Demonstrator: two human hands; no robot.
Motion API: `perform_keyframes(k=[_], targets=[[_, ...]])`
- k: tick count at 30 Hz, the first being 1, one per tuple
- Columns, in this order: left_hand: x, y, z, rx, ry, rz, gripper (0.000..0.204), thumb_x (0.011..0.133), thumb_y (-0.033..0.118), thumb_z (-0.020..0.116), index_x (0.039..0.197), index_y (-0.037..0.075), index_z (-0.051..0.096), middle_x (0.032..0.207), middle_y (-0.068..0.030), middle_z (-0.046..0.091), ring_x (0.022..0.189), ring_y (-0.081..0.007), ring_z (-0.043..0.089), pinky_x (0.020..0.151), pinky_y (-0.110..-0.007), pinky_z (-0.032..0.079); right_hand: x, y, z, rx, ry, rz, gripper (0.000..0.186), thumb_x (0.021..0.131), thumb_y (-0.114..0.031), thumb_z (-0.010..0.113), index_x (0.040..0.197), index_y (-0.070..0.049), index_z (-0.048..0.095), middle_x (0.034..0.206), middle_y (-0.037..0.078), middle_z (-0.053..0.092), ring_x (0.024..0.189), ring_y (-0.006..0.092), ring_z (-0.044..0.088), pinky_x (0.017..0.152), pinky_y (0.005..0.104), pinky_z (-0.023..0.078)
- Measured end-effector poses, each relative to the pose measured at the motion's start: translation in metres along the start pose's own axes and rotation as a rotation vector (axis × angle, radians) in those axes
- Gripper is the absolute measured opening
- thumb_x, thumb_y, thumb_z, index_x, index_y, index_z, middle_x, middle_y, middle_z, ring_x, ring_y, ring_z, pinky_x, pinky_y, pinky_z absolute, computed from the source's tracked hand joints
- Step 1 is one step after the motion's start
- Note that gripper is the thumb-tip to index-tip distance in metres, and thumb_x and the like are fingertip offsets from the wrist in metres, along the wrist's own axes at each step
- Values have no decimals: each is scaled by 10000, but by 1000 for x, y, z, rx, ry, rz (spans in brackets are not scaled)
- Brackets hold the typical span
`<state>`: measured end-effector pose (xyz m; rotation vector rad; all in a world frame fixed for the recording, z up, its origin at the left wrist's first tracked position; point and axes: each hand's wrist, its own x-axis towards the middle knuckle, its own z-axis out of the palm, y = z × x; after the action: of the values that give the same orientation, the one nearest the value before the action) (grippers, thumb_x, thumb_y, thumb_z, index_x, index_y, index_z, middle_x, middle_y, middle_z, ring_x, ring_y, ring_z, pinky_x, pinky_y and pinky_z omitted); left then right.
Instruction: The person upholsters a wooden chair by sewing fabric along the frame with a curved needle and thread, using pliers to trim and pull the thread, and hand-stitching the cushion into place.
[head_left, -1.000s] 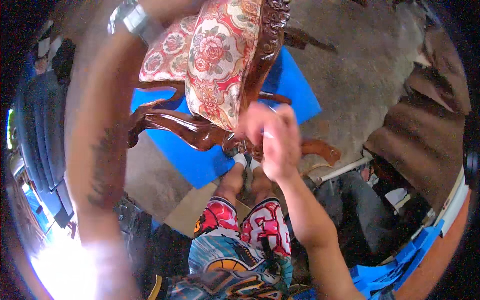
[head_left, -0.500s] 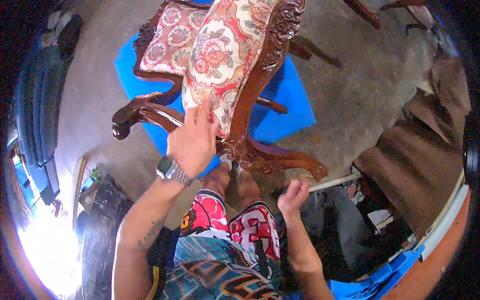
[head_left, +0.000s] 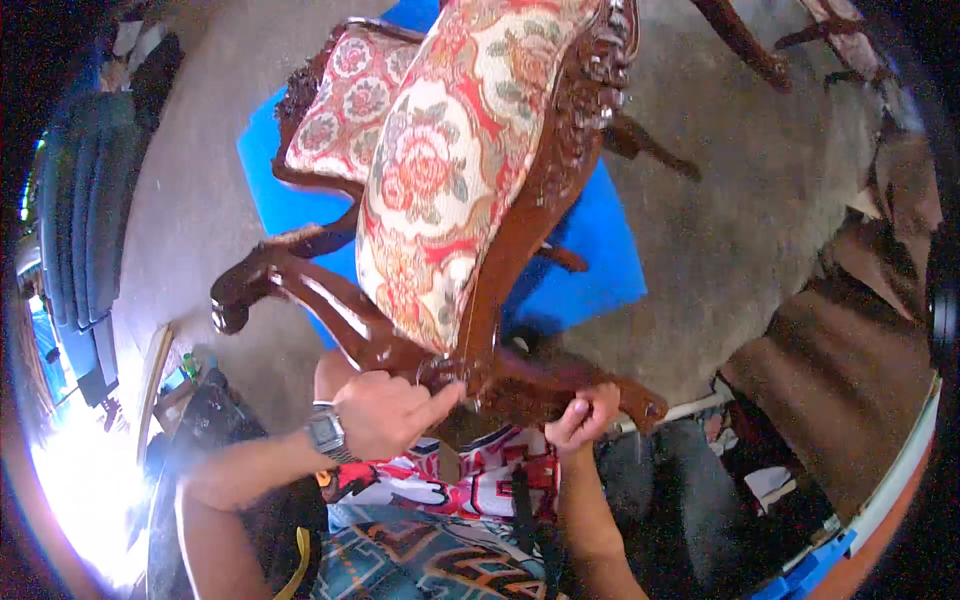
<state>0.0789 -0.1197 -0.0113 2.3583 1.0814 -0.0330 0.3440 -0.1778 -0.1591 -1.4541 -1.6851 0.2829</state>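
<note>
Head view: carved dark-wood armchair (head_left: 520, 330) w/ red floral upholstery lies tipped over on a blue mat (head_left: 590, 260), mat spread on grey concrete floor (head_left: 760, 230). Chair's lower frame rail sits at the mat's near edge, right above the person's knees.

Left hand (head_left: 385, 412), watch on wrist, is curled on the carved rail near the seat bottom, thumb stretched along the wood; fingers closed round it, looks like a firm hold. Right hand (head_left: 580, 418) pinches the same rail further right, fingers bent tight; can't tell if smth small is between the fingertips.

Step in hand, as I judge it: steadying/working the underside joint of the chair frame. Next move prob needs both hands to keep the rail from rolling while the fingers work at the joint.

Packages/signs: no readable labels. Blue crate-like edge (head_left: 810, 570) at lower right corner of floor; dark ribbed bundle (head_left: 80, 220) along the floor's left edge; brown cloth (head_left: 850, 390) at right.
</note>
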Motion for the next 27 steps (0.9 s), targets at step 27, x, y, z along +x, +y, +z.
perform_keyframes(k=[27], targets=[[-5,-100,25,-170,204,748,142,756,191,720,786,77,641,532,24,387,420,-133,447,366,-290,351,25,-10,-3,680,114,614,202,996,-232,411,993,-43,483,656,81,557,476,150,542,402,244,412]])
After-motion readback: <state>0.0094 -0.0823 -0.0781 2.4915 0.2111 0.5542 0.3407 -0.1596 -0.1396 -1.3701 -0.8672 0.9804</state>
